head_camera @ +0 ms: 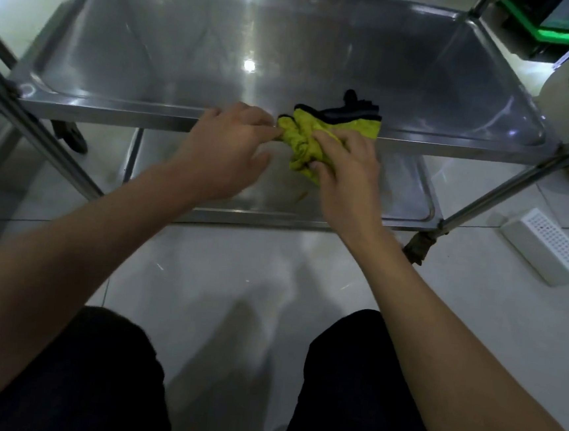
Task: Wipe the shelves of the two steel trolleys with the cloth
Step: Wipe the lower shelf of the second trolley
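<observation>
Knees (358,376) lowest; both hands pinch cloth (303,138) (bunched) at shelf front edge (113,114); left hand (225,151), right hand (347,172).

Two bare forearms, no sleeves visible, left hand (227,148) and right hand (345,172) without gloves, rings or watch, black trousers (97,377) over both thighs, fabric plain, unmarked.

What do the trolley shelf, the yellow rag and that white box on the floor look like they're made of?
Silvery trolley shelf: polished steel, mirroring ceiling lights. Crumpled yellow-green cloth: soft fabric, probably microfibre, folding in both hands. White perforated box: likely matte plastic.
</observation>
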Tool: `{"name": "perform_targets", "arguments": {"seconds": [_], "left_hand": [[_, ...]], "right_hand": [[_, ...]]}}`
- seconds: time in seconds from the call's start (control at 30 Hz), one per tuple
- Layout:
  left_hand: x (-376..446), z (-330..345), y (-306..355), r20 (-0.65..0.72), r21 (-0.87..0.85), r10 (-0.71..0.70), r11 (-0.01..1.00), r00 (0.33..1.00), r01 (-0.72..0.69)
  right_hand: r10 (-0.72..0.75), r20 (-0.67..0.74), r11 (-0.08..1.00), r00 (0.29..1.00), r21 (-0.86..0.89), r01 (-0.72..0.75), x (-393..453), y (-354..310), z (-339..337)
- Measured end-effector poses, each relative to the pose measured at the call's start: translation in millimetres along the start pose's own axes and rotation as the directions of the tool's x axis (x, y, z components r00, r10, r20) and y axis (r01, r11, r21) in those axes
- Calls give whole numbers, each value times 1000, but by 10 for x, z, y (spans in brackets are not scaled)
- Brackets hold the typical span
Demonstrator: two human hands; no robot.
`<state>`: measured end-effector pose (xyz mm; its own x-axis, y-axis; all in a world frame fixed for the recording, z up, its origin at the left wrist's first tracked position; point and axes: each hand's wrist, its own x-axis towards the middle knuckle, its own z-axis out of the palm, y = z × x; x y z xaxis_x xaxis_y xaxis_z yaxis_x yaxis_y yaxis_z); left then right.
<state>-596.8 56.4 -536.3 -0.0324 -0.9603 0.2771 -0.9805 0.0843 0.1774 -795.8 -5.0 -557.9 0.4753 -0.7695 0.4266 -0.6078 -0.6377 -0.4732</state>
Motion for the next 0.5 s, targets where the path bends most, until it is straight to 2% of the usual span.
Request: {"name": "perform_targets", "arguments": {"seconds": [0.1,0.23,0.3,0.37,0.4,0.43,0.5], "left_hand": [[-397,-38,-314,-6,-27,-17,1000,1000,17],[-892,62,-618,-26,33,-26,999,999,27],[-1085,175,-747,-6,42,-70,997,998,70],[-1227,303,-860,43,36,-148,989,988,147],[-1275,366,-913,71,31,-191,981,979,189],[-1304,422,-951,96,25,-227,974,969,225],[-1367,550,-1066,136,14,-275,961,952,275]], "right_hand": [[-35,0,999,999,31,35,-127,-182,166],[-108,-37,993,993,53,110,-299,-305,486],[-82,-17,993,996,87,83,-405,-351,683],[8,37,981,999,193,-15,-523,-420,911],[90,65,947,994,303,-106,-558,-462,1033],[214,104,857,971,457,-237,-574,-516,1126],[429,188,610,884,662,-436,-567,-600,1346]]}}
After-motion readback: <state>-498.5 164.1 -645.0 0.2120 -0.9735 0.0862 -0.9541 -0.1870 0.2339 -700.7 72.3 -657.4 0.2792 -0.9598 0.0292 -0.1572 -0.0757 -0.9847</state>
